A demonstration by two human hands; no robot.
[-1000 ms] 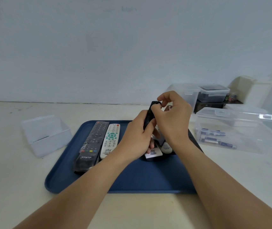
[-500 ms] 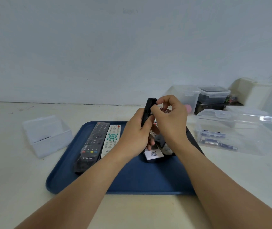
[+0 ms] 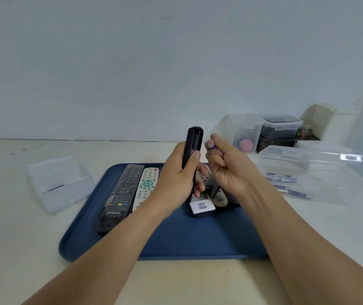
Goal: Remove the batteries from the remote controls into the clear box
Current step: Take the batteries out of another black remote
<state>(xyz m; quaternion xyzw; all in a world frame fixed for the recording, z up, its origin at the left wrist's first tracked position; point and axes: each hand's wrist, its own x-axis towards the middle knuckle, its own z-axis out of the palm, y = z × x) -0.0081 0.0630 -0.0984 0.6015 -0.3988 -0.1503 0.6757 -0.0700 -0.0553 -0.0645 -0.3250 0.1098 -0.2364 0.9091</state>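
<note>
Holding the black remote (image 3: 192, 148) upright in my left hand (image 3: 176, 179), fingers wrapped tight round its lower half, I have its open battery slot turned toward my other hand. My right hand (image 3: 231, 170) pinches a battery (image 3: 211, 146) between thumb and fingertips just beside the top of the remote; only its metal end and a bit of purple sleeve show.

To do this step well, I judge I should keep the pinch firm and carry the battery right, over the rim of the clear box (image 3: 308, 177), letting go low inside so it does not bounce or roll out. The left hand should keep the remote steady above the tray (image 3: 83, 227), slot tilted up; I cannot see into the slot, so a second cell may yet be in there.

By my count, from this single head view: one remote in hand; two lying side by side on the tray's left, a dark remote (image 3: 121, 194) and a white remote (image 3: 146, 186); at least two more half hidden under my hands. The clear box holds about four batteries (image 3: 286, 186), though the blur makes that uncertain. One small empty box (image 3: 59, 183) sits left of the tray.
</note>
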